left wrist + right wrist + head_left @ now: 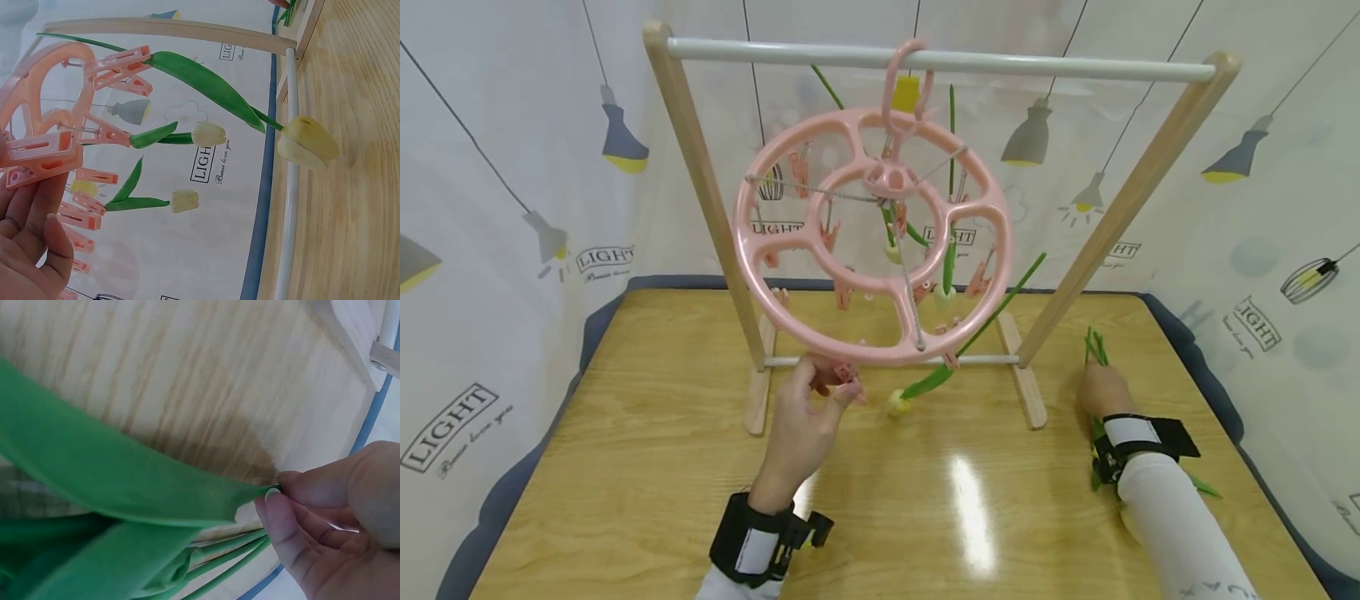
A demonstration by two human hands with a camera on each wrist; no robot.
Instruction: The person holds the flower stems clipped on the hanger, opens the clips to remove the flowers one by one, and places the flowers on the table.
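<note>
A pink round drying hanger (820,340) with many small clothespins hangs from a white rod. My left hand (797,429) is at its front lower rim and holds one pink clothespin (44,156) between thumb and fingers. To the right, low over the table, my right hand (1107,390) pinches the thin green stem of a tulip (156,475) beside its broad leaf. More green stems lie below it in the right wrist view. Three pale yellow tulips hang head-down from the hanger; the nearest tulip (898,403) is just right of my left hand.
A wooden stand (1138,196) with a white top rod (790,54) carries the hanger; its feet rest on the wood-grain table (647,467). Some tulips lie under my right forearm, partly hidden. A white printed cloth (1285,250) with lamp drawings surrounds the table.
</note>
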